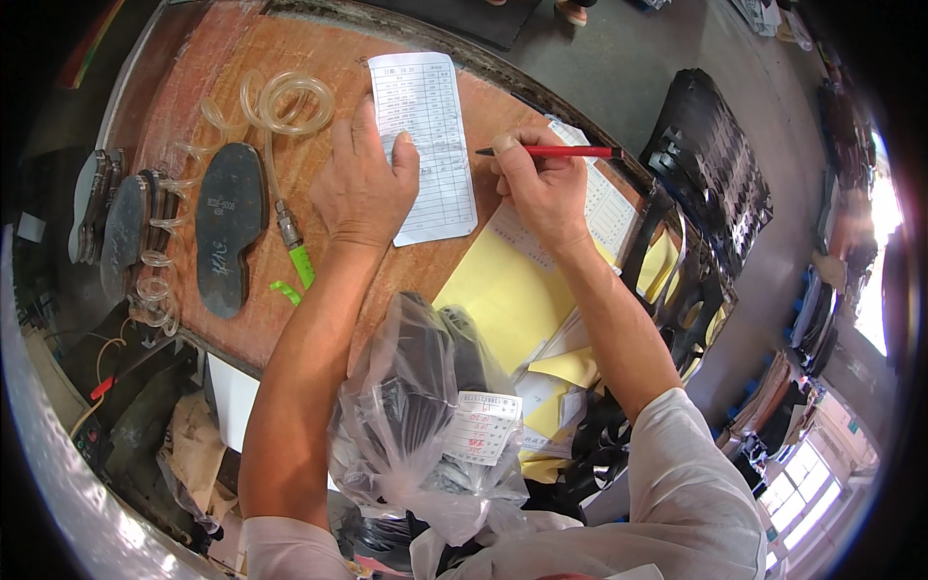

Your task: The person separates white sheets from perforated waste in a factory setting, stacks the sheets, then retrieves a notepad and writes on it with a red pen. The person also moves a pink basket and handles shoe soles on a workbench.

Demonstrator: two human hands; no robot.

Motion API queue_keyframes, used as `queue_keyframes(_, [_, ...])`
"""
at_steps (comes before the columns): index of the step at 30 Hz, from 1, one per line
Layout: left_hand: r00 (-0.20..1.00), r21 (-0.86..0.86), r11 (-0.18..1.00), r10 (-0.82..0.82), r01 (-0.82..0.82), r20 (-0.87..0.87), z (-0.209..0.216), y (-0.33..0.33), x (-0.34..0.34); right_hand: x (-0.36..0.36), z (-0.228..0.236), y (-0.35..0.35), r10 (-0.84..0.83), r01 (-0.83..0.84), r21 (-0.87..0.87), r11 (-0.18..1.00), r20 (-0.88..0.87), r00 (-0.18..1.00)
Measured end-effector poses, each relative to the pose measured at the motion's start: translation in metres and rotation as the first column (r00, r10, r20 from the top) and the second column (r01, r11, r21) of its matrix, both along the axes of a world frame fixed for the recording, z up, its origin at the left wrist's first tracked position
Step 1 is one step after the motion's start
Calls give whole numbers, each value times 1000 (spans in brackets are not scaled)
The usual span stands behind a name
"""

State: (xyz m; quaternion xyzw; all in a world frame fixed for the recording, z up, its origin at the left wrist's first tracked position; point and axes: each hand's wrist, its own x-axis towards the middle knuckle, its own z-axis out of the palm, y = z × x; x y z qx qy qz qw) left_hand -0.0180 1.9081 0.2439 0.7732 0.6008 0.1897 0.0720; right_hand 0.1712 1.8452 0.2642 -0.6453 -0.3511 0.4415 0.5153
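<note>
A printed paper form (435,184) with a table of rows lies at the far middle of the wooden bench. My left hand (364,184) holds it by its left edge, thumb on top; the other fingertips are partly hidden. Right of the form, my right hand (546,184) pinches a red pen (575,151), its dark tip pointing left toward the sheet without touching it. Beneath my right wrist lie yellow sheets (503,266) and another printed sheet (607,208). A clear plastic bag (372,416) of dark items, with a label (483,428) bearing red handwriting, sits between my forearms.
On the left of the bench (319,48) are a dark sole-shaped plate (230,232), several similar plates (126,232), and a coiled clear hose (300,104) ending in a green air gun (302,266). Black sheet material (710,164) hangs beyond the right edge.
</note>
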Motion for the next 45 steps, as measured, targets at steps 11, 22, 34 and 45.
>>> queue_keyframes(11, [998, -62, 998, 12, -16, -62, 0, 3, -3, 6, -6, 5, 77, -76, -15, 997, 306, 949])
queue_keyframes(22, [436, -565, 820, 477, 92, 763, 205, -69, -139, 13, 54, 65, 300, -237, -198, 951, 772, 560])
queue_keyframes(34, [-501, -512, 811, 580, 282, 643, 259, -549, -151, 81, 94, -161, 468, -443, -245, 862, 720, 512])
queue_keyframes(45, [-235, -815, 524, 784, -247, 575, 308, -723, -88, -20, 207, -517, 577, -742, -379, 552, -468, 669])
